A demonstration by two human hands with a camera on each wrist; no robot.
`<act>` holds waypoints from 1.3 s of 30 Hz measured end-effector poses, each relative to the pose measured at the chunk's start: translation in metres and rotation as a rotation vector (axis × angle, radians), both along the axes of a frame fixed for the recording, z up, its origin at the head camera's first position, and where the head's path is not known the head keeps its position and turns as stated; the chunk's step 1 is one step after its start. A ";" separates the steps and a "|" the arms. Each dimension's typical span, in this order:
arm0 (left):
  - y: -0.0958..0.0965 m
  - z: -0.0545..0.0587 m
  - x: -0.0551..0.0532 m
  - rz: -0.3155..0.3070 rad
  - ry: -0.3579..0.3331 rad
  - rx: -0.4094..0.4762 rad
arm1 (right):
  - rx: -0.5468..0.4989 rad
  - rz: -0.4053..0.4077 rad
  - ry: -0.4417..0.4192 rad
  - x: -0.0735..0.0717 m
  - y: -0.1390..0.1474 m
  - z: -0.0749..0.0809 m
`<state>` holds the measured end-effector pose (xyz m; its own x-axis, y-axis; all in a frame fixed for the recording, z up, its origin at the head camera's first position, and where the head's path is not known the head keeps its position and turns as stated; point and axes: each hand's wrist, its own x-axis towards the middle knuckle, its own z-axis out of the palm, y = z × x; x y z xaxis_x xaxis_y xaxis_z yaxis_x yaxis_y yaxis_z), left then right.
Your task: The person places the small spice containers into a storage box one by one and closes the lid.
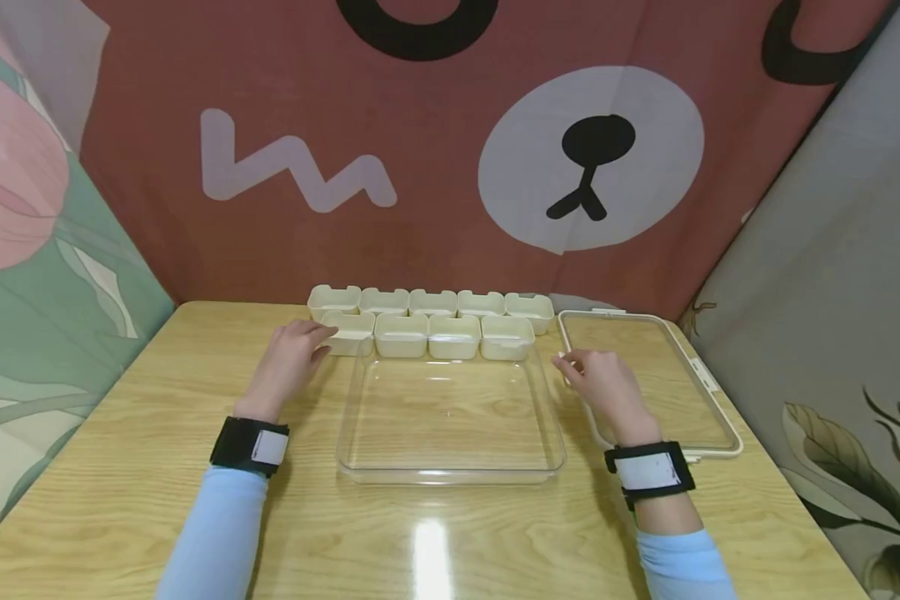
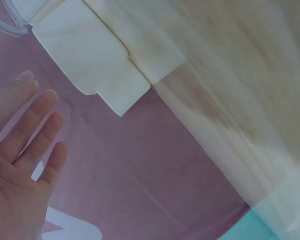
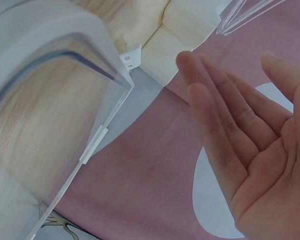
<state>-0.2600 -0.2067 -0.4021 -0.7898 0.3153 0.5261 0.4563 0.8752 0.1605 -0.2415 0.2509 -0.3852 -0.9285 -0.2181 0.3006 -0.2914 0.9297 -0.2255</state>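
Wood-grain table (image 1: 135,450) bears nine cream containers (image 1: 401,342): five in the rear row, four in front. Clear box (image 1: 450,477) stands before them; white-rimmed clear lid (image 1: 652,387) lies right.

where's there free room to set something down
Bare table lies left of the left hand, and in front of the clear tray, between the sleeves. The tray's inside is free too. It is crowded along the back, with two rows of cream cups, and at right, where the lid lies.
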 end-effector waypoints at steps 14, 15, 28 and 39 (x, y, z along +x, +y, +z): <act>-0.006 0.004 -0.028 -0.054 -0.042 -0.075 | 0.005 0.055 -0.029 -0.001 -0.007 -0.006; -0.005 0.005 -0.029 -0.057 -0.044 -0.081 | 0.000 0.054 -0.051 0.000 -0.008 -0.006; -0.005 0.007 -0.038 -0.106 -0.095 -0.115 | -0.078 0.048 -0.236 0.004 -0.014 -0.003; -0.009 0.007 -0.042 -0.097 -0.150 -0.131 | -0.190 0.016 -0.378 0.009 -0.017 -0.001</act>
